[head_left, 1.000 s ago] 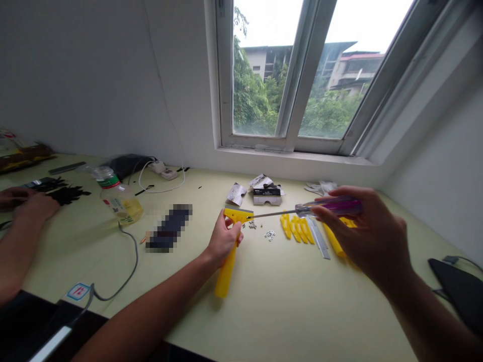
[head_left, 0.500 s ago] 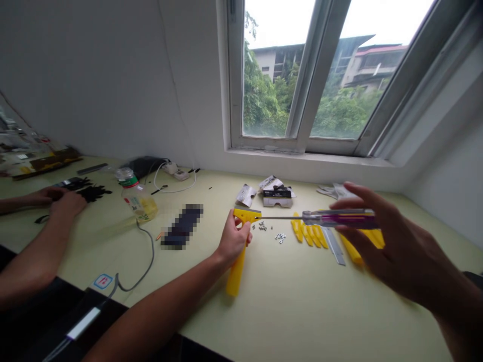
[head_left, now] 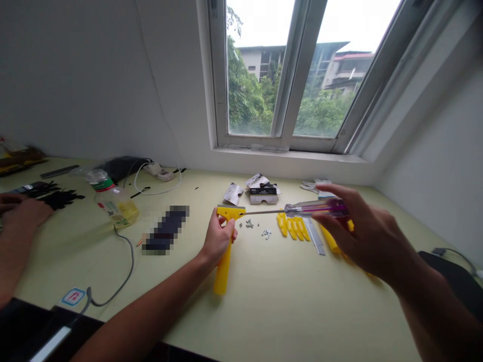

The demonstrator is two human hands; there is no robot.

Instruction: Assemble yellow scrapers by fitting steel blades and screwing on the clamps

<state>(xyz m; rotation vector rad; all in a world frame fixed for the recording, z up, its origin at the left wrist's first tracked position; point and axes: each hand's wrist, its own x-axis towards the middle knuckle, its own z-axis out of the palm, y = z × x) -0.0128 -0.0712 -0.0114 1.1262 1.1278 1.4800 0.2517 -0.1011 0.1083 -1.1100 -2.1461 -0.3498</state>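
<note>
My left hand (head_left: 219, 235) is wrapped round a yellow plastic scraper (head_left: 223, 269), holding it upright above the table with its wide head at the top. A metal blade edge shows along that head. In my right hand (head_left: 362, 231) is a screwdriver (head_left: 313, 208) with a clear purple handle, held level by the fingers. Its shaft points left, and the tip meets the right end of the scraper's head. Any screw at the tip is too small to make out. Just beyond lie small screws (head_left: 249, 223) and a cluster of nuts (head_left: 267, 234).
Yellow plastic pieces (head_left: 298, 229), metal blades (head_left: 315, 239) and more yellow handles (head_left: 330, 239) lie to the right. Small opened boxes (head_left: 263, 195) sit near the window. Leftward are a blurred-out dark object (head_left: 166, 229), a bottle (head_left: 115, 203), a cable (head_left: 132, 261) and another person's hands (head_left: 28, 213).
The whole scene has shifted left as the camera view turned right. My right hand's fingers have changed position slightly round the screwdriver handle; the tip stays at the scraper's head.
</note>
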